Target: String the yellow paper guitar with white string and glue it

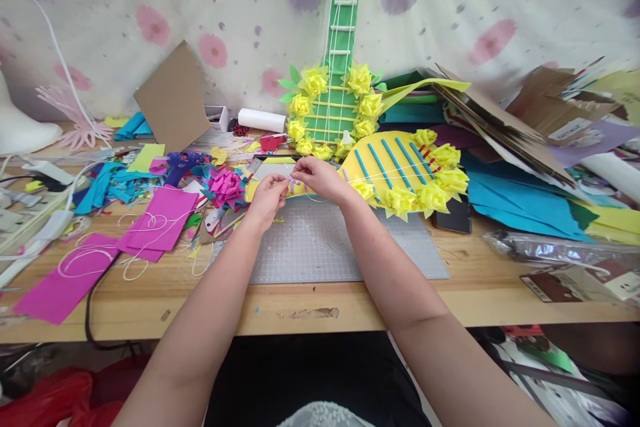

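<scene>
A yellow guitar-shaped craft [369,159] lies sideways, its neck to the left and its rounded body to the right. Blue sticks cross the body, and yellow paper flowers [400,201] line its lower and right edges. Over the neck, my left hand [267,201] is closed in a pinch on thin white string [357,180]. My right hand [320,177] pinches the same string close by, the fingertips of both hands almost touching. From there the string runs right across the body. Small purple strips [294,191] show on the neck, partly covered by my fingers.
A grey cutting mat [310,247] lies beneath. Behind stands a green guitar-shaped craft [345,47] with yellow flowers. Left are a magenta paper flower [226,187], a blue glue gun [181,165], magenta sheets [163,217] and scraps. Blue sheets [515,197] and cardboard [505,123] pile up right.
</scene>
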Available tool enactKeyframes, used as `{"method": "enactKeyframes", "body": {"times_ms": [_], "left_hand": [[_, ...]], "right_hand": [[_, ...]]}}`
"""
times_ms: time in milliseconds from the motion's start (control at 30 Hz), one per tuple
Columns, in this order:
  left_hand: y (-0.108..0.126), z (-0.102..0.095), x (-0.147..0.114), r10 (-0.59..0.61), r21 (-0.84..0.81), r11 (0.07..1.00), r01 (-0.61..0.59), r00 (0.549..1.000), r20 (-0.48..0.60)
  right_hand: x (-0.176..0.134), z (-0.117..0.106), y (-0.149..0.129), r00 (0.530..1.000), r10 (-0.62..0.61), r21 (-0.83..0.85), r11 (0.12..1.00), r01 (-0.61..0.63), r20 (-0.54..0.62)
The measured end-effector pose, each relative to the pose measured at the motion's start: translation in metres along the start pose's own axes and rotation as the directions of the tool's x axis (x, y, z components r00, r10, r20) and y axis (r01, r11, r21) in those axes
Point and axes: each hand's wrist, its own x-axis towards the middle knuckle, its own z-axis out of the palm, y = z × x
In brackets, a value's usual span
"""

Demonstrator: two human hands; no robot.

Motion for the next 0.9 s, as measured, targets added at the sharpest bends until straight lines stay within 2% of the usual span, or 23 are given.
{"method": "enactKeyframes", "body": {"times_ms": [100, 200, 367, 533, 733, 900], "left_hand": [[-0.001, 0.001, -0.001, 0.019, 0.099, 0.995, -0.019, 1.0, 0.006], [-0.001, 0.002, -0.002, 0.016, 0.147, 0.989, -0.011, 0.999, -0.033], [0.0, 0.004, -0.002, 0.027, 0.165, 0.986, -0.011, 0.995, -0.094], [-0.004, 0.003, 0.0, 0.203, 0.176, 0.966, -0.188, 0.977, -0.069], [-0.006, 0.002, -0.002, 0.369, 0.228, 0.906, -0.356, 0.929, -0.016], [-0.005, 0.003, -0.006, 0.436, 0.293, 0.859, -0.419, 0.9, 0.011]], "right_hand": [[0.0, -0.001, 0.001, 0.998, -0.057, -0.027, 0.998, 0.057, 0.0], [-0.001, -0.003, 0.002, 0.995, -0.098, -0.052, 0.994, 0.099, 0.029], [-0.001, -0.002, 0.003, 0.998, -0.046, -0.056, 0.997, 0.047, 0.032], [-0.001, 0.001, -0.002, 0.999, -0.003, 0.032, 0.999, 0.005, -0.041], [0.001, 0.006, -0.004, 0.989, -0.062, 0.015, 0.998, 0.064, -0.137], [0.002, 0.009, -0.003, 0.978, -0.085, -0.035, 0.996, 0.08, -0.193]]}}
